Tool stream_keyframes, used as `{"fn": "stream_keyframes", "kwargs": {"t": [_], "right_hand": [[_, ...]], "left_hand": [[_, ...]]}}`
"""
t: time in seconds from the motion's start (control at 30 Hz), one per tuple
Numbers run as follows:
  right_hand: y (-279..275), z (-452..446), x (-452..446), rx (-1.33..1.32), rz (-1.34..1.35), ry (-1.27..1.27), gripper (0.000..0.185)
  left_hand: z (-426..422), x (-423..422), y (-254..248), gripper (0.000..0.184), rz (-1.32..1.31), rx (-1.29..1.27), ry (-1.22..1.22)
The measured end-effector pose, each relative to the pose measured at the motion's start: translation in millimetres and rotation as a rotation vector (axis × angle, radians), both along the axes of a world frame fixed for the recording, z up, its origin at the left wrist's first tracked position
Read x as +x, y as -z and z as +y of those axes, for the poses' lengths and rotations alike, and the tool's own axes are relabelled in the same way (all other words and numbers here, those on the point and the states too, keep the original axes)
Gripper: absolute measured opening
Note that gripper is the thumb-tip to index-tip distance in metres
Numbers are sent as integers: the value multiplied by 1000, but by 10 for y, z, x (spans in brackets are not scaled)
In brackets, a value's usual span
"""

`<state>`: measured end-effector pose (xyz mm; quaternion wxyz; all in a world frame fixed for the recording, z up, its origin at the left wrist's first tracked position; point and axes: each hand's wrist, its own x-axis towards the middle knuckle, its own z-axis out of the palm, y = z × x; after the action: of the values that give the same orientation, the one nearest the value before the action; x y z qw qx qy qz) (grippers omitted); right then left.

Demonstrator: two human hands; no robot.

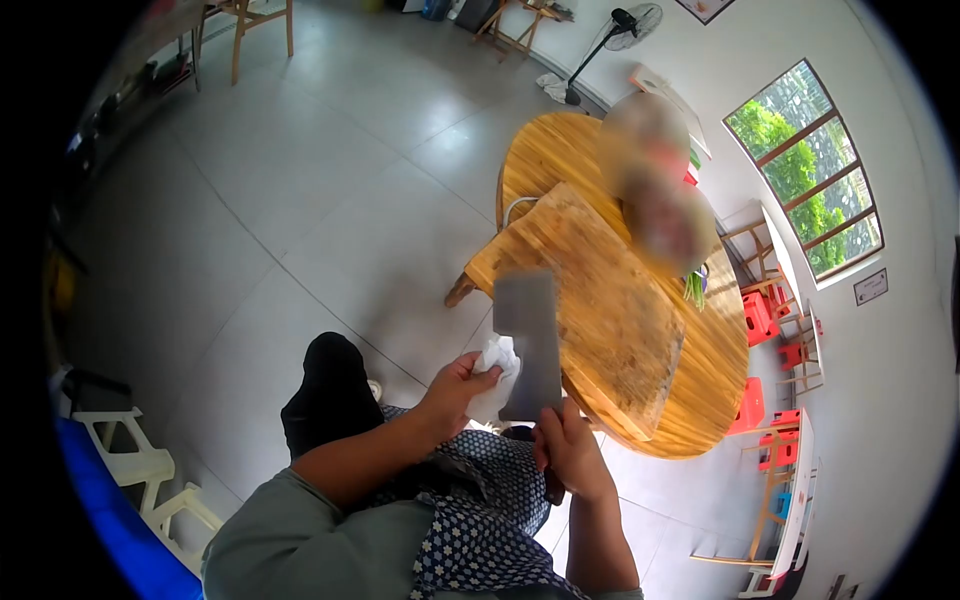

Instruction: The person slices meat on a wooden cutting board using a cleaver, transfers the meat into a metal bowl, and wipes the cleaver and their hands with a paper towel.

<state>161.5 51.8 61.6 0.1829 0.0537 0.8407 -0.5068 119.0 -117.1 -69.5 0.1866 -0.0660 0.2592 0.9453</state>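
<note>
A wide cleaver (535, 345) with a grey rectangular blade is held upright in front of me, its blade pointing away. My right hand (575, 450) is closed around its dark handle. Pinched in my left hand (458, 395) is a crumpled white tissue (494, 380), close against the left side of the blade; whether it presses on the metal I cannot tell. Just beyond the blade lies a thick wooden cutting board (610, 310) with dark stains, set on an oval wooden table (715, 375).
Green vegetables (695, 288) lie at the table's far edge, beside blurred patches. White stools (135, 450) stand at the left. A standing fan (610, 40) is near the back wall. Red stools (757, 318) and wooden chairs line the right, below a window (808, 170).
</note>
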Motion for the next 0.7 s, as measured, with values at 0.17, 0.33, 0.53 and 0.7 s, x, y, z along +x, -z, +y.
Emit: {"fn": "stream_keyframes", "kwargs": {"t": [0.17, 0.33, 0.53, 0.7], "right_hand": [[-99, 270, 365, 52, -51, -46, 18], [-538, 891, 334, 355, 243, 189, 20], [-675, 1248, -206, 876, 392, -12, 21], [-800, 760, -127, 766, 211, -153, 20]], "left_hand": [[-163, -251, 92, 26, -30, 64, -142], [-214, -175, 270, 33, -63, 42, -25], [133, -76, 397, 47, -178, 210, 240], [203, -287, 145, 52, -133, 247, 231]]}}
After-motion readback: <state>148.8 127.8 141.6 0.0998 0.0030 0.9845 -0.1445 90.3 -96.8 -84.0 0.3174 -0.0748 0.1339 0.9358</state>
